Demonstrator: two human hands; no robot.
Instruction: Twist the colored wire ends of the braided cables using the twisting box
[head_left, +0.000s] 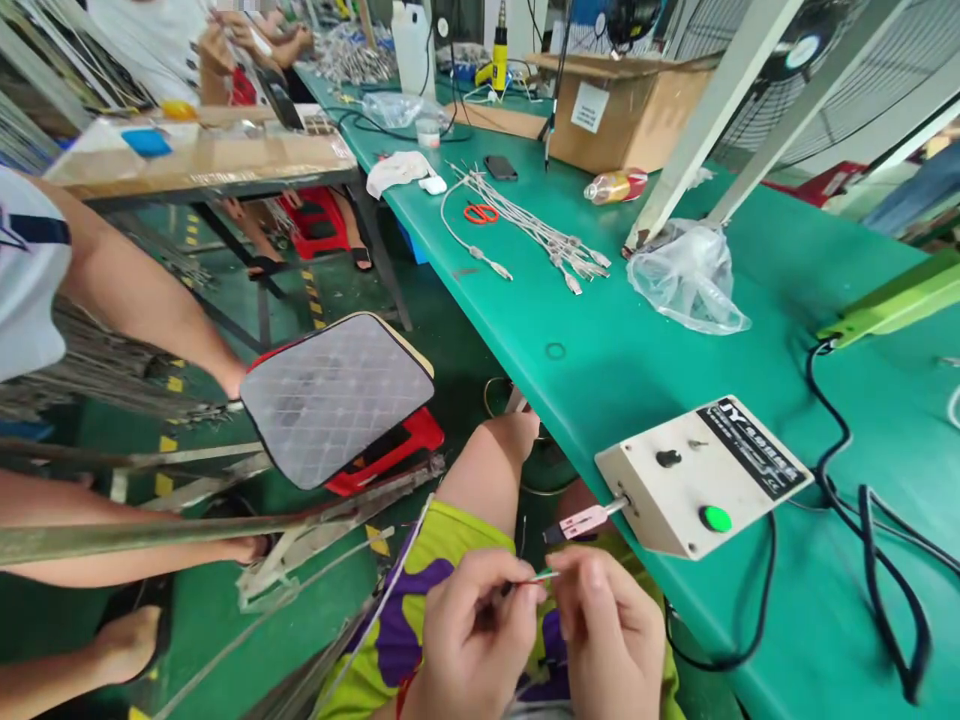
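Low at the centre, my left hand pinches a thin wire whose greenish tip shows between both hands. Close beside it on the right, my right hand has its fingertips pressed together at the wire's other side; whether they grip it is hard to make out. Both are above my lap, just off the table edge. Just beyond them a pink and black tool tip sticks out from a beige control box with a green button. A bundle of grey cables lies farther up the green table.
Red-handled scissors, a phone, a white cloth, a plastic bag and a cardboard box are on the table. Black cords lie right of the control box. A padded stool and another person's arm are at left.
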